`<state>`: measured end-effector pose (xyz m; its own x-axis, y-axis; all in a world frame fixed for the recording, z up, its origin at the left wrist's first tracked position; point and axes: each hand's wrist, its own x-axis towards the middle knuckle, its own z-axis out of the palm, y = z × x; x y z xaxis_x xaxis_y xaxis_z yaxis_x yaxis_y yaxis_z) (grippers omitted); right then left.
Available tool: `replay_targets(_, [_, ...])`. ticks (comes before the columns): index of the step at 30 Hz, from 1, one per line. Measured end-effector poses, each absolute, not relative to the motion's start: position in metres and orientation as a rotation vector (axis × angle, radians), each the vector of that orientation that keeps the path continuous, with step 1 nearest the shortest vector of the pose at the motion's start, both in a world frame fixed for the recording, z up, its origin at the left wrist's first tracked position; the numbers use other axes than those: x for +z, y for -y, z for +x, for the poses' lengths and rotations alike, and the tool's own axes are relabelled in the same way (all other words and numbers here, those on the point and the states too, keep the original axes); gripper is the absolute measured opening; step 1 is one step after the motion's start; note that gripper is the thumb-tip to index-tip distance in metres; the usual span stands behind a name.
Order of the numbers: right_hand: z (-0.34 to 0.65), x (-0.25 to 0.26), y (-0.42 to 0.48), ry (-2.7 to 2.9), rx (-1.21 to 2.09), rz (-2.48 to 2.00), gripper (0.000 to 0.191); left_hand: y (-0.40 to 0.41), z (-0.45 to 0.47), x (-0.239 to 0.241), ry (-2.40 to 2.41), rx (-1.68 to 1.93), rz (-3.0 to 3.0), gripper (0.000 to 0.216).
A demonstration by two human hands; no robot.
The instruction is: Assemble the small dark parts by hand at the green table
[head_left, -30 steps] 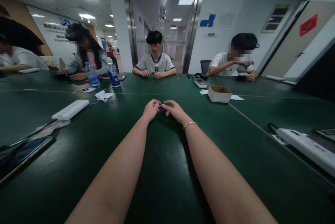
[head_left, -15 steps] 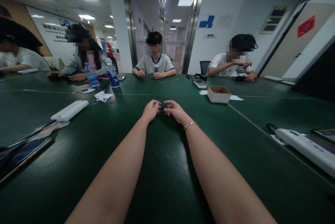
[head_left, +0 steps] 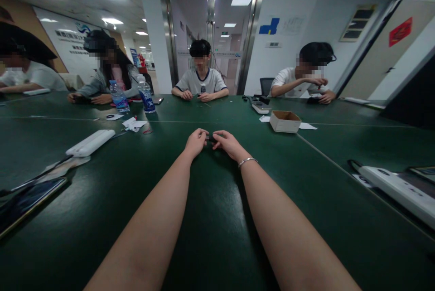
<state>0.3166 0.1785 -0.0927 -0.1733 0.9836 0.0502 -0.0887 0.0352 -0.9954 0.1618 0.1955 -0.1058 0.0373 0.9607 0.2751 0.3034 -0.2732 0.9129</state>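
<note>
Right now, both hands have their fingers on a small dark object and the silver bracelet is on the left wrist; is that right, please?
Not quite: the head view shows the silver bracelet on the right wrist, not the left. The left hand and right hand do have their fingers on the small dark object.

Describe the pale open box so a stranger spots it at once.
Find the dark green table, then the bare right hand. Beyond it, to the right, sits a pale open-topped cuboid box; its brown interior sets it apart from the flat white paper beside it.
</note>
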Motion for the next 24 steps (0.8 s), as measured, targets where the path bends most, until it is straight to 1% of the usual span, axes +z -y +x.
replay_targets(2, [0.317, -0.093, -0.178, 1.316, 1.338, -1.0, 0.014, -0.195, 0.162, -0.105, -1.301, 1.252, 1.651, 0.019])
replay_targets(6, [0.318, -0.094, -0.178, 1.377, 1.296, -0.975, 0.024, -0.192, 0.162, -0.103, -1.273, 1.276, 1.671, 0.023])
replay_targets(9, [0.318, -0.094, -0.179, 1.451, 1.228, -1.057, 0.023, -0.191, 0.162, -0.099, -1.209, 1.308, 1.663, 0.032])
replay_targets(12, [0.315, -0.095, -0.18, 1.536, 1.139, -1.148, 0.021, -0.191, 0.162, -0.096, -1.155, 1.3, 1.617, 0.031])
replay_targets(14, [0.312, -0.097, -0.178, 1.626, 0.975, -1.239, 0.022, -0.19, 0.162, -0.096, -1.117, 1.265, 1.615, 0.026])
replay_targets(17, [0.306, -0.095, -0.171, 1.771, 0.602, -1.397, 0.021, -0.189, 0.162, -0.1, -1.069, 1.221, 1.67, 0.023])
replay_targets(19, [0.304, -0.089, -0.163, 1.876, 0.437, -1.491, 0.02, -0.186, 0.164, -0.102, -1.126, 1.214, 1.739, 0.022])
replay_targets(21, [0.306, -0.077, -0.154, 2.017, 0.418, -1.54, 0.025, -0.181, 0.166, -0.102, -1.253, 1.199, 1.791, 0.021])
replay_targets(24, [0.322, -0.047, -0.133, 2.23, 0.571, -1.537, 0.031, -0.165, 0.163, -0.095, -1.314, 1.068, 1.748, 0.019])
